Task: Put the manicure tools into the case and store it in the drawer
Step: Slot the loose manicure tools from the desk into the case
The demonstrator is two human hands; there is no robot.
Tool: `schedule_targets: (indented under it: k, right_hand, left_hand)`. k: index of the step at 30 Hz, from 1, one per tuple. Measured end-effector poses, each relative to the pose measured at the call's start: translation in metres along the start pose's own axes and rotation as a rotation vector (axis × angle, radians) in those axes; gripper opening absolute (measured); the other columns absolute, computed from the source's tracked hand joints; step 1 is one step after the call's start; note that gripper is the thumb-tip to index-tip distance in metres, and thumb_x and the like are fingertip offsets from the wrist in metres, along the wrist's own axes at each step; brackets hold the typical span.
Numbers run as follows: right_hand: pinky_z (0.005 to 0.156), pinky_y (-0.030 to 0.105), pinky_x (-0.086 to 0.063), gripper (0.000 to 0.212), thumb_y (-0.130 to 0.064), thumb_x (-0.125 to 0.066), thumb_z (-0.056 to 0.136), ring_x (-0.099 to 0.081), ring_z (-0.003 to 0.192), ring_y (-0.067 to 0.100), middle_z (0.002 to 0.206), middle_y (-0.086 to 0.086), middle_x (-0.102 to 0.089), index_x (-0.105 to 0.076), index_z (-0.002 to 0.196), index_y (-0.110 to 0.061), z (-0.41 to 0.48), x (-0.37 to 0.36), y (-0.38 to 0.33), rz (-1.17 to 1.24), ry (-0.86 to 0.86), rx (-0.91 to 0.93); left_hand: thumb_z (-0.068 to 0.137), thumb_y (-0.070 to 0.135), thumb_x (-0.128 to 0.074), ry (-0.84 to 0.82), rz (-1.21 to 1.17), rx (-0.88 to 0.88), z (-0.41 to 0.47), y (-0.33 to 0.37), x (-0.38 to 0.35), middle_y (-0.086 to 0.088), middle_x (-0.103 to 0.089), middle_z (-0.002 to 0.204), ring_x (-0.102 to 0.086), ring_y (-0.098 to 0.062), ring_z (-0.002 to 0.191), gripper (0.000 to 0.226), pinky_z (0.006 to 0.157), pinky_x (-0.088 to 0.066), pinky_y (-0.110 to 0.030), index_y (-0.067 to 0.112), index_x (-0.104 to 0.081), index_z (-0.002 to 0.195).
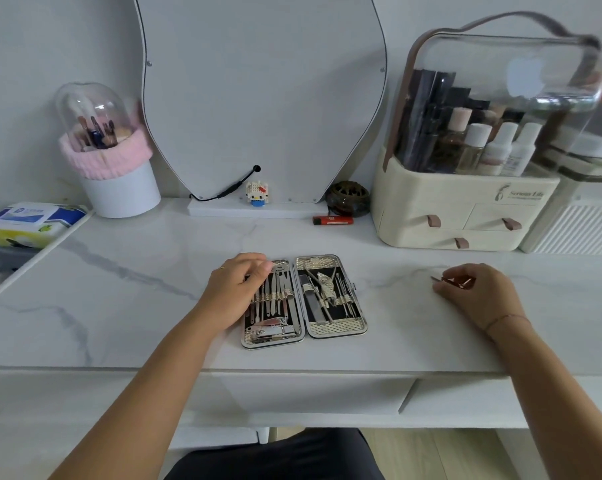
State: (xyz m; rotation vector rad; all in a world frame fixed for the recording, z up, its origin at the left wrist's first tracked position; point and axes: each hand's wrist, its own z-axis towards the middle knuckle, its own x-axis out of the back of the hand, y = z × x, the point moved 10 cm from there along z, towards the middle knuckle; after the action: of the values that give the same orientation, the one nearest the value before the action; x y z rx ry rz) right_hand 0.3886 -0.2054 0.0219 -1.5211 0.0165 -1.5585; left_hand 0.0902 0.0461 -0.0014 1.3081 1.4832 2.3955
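One loose piece seems to be what stands between you and closing up: your right hand (479,292) pinches a slim tool (453,280) between thumb and fingertips, just above the table (119,306) and well apart from the case (337,329), which lies open and flat off to that hand's left, near the front edge. Your left hand (235,292) rests on the left half of the case, fingers laid loosely over the upper end of the row of tools (275,299) strapped in there. It looks to be steadying the case rather than gripping anything. Both halves appear nearly full, so I judge you are on the loading step and close to its end. Closing the case and stowing it are not yet done. The next move calls for carrying the slim tool across to the case and sliding it under a free elastic loop. Which loop is free is too small to tell from here, so look before you push. Keep the left hand pressing down so the case does not skate on the smooth top, and feed the tool in lengthwise with the rest, since a crooked piece could stop the halves from meeting. The drawer (310,393) sits below the table's front edge, directly in front of you.
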Motion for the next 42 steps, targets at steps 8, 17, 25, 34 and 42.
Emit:
schedule_targets:
  k: [8, 17, 25, 34, 42]
  right_hand:
    - [0.075, 0.027, -0.038, 0.014, -0.022, -0.073, 0.077, -0.055, 0.08, 0.02, 0.09, 0.009, -0.066, -0.071, 0.088, -0.013, -0.007, 0.008, 0.01, 0.036, 0.024, -0.045]
    - [0.061, 0.016, -0.042, 0.002, -0.016, -0.068, 0.082, -0.056, 0.063, 0.009, 0.073, 0.001, -0.066, -0.069, 0.08, -0.014, -0.02, -0.018, -0.053, 0.354, -0.118, 0.067]
    - [0.051, 0.018, -0.047, 0.007, -0.009, -0.062, 0.087, -0.053, 0.051, 0.008, 0.064, 0.004, -0.064, -0.068, 0.084, -0.006, -0.043, -0.067, -0.157, 0.717, -0.413, 0.224]
    - [0.07, 0.02, -0.05, 0.012, -0.015, -0.065, 0.085, -0.059, 0.068, 0.009, 0.074, 0.005, -0.066, -0.069, 0.084, -0.004, -0.043, -0.076, -0.172, 0.767, -0.381, 0.232]
    - [0.058, 0.022, -0.034, 0.024, -0.018, -0.063, 0.086, -0.037, 0.053, 0.011, 0.055, 0.001, -0.048, -0.061, 0.081, 0.005, -0.032, -0.078, -0.143, 1.008, -0.308, -0.036]
  left_hand:
    - [0.083, 0.065, -0.03, 0.002, 0.011, 0.016, -0.001, 0.001, 0.001, 0.02, -0.051, 0.126, -0.044, -0.004, 0.12, 0.061, 0.103, -0.032, -0.028, 0.028, -0.063, 0.119]
    - [0.095, 0.046, -0.041, 0.035, 0.093, -0.06, -0.004, 0.024, 0.004, 0.013, -0.052, 0.13, -0.039, -0.006, 0.126, 0.039, 0.109, -0.029, -0.033, 0.025, -0.062, 0.12]
    - [0.088, 0.046, -0.052, -0.152, -0.341, -0.076, -0.012, 0.095, -0.023, 0.01, -0.072, 0.098, -0.068, -0.007, 0.09, 0.026, 0.086, -0.052, -0.027, 0.033, -0.064, 0.107]
    - [0.09, 0.014, -0.06, -0.057, -0.551, 0.08, -0.013, 0.072, -0.014, -0.003, -0.075, 0.08, -0.07, -0.016, 0.076, 0.012, 0.073, -0.055, -0.022, 0.015, -0.072, 0.093]
    - [0.087, 0.015, -0.064, 0.04, -0.609, 0.096, -0.013, 0.062, 0.001, -0.003, -0.074, 0.075, -0.067, -0.011, 0.067, 0.009, 0.064, -0.053, -0.019, 0.013, -0.072, 0.088]
